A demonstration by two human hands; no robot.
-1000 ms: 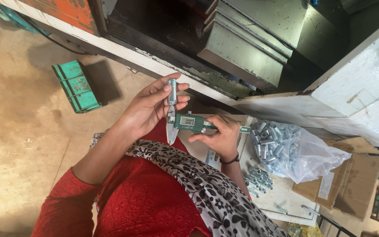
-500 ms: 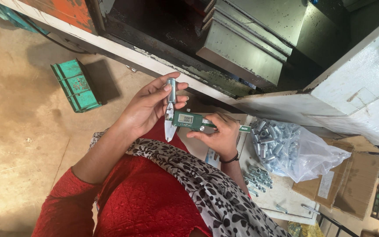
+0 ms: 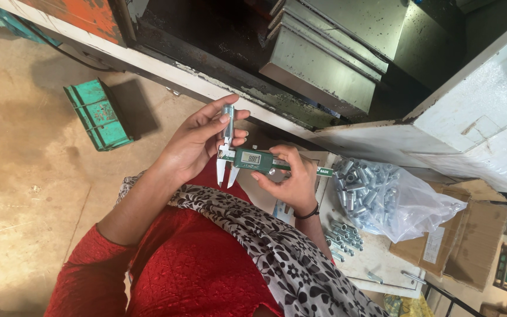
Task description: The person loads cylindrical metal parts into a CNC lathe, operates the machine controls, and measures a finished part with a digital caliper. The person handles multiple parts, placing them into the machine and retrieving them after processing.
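Head view: hands apparently measure metal sleeve with caliper.

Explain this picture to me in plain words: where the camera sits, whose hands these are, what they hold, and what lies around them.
The camera is worn on the person's head and looks down, so the hands seen are the person's own. Which hand is which cannot be told for sure; I take the upper one as the left hand. It holds a small metal tube upright. The right hand holds a green digital caliper, its small jaws at the tube's lower end. Beside them, a clear bag of similar metal tubes rests by a cardboard box, with loose tubes on the white surface. A green crate stands on the floor.
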